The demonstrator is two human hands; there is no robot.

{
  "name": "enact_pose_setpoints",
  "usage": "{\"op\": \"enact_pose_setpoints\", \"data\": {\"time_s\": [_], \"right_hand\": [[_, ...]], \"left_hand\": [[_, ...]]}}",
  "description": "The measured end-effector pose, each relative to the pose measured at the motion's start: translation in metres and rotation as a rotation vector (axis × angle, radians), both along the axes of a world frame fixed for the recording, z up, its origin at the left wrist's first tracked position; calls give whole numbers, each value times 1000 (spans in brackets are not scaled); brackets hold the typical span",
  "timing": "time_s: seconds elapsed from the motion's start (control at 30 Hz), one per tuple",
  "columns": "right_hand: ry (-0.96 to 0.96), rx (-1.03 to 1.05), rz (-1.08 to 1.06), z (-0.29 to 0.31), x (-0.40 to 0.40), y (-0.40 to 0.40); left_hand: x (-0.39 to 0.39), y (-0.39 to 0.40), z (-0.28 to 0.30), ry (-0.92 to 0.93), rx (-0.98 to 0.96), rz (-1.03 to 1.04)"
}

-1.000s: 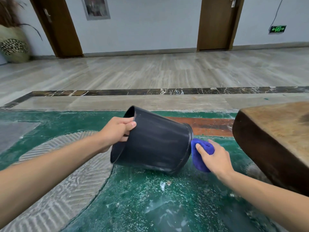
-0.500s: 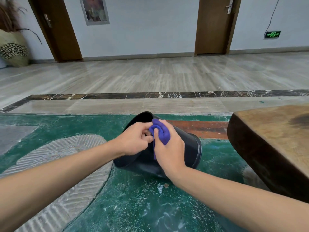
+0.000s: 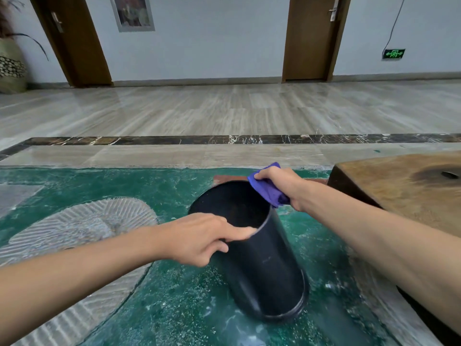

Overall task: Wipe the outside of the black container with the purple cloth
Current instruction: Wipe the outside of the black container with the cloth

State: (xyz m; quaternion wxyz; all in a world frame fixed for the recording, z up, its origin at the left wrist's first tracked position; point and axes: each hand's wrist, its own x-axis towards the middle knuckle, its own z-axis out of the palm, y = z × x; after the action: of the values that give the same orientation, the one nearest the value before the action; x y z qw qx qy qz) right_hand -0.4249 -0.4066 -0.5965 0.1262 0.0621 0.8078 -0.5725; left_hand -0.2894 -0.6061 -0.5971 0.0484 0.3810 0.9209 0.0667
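Note:
The black container (image 3: 264,265), a round bin, stands on its base on the green carpet and leans with its open mouth facing away from me. My left hand (image 3: 197,237) pinches the near rim of that mouth. The purple cloth (image 3: 268,189) is bunched in my right hand (image 3: 287,186), which presses it against the far right part of the rim. Part of the cloth is hidden inside my fist.
A heavy wooden table (image 3: 409,188) stands close on the right, beside the container. The green carpet (image 3: 99,186) has a grey ribbed patch (image 3: 82,226) at left. Beyond lie a marble floor, two brown doors and a large vase (image 3: 11,66) at far left.
The container went from lying on its side to standing on its base, mouth up. My right hand carried the cloth from the side wall to the far rim. My left hand shifted along the rim.

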Motion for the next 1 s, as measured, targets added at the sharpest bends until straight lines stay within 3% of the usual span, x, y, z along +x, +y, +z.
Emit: {"op": "enact_pose_setpoints", "data": {"time_s": [0.13,0.3,0.6,0.7,0.8,0.93,1.0], "right_hand": [[-65,66,62,-10,-4,21],[15,201,50,-29,0,21],[239,189,-79,-29,-3,-7],[343,215,-64,-18,-7,-10],[360,394,73,-11,-9,-8],[314,631,97,-19,-5,-6],[296,713,110,-22,-3,-8]], "left_hand": [[4,8,6,22,-131,-145],[13,-6,8,36,-253,-239],[5,-84,3,122,-330,-58],[5,-98,-2,173,-307,-47],[0,-106,-5,182,-258,-16],[4,-106,-14,116,-74,156],[10,-104,-17,168,19,272]]}}
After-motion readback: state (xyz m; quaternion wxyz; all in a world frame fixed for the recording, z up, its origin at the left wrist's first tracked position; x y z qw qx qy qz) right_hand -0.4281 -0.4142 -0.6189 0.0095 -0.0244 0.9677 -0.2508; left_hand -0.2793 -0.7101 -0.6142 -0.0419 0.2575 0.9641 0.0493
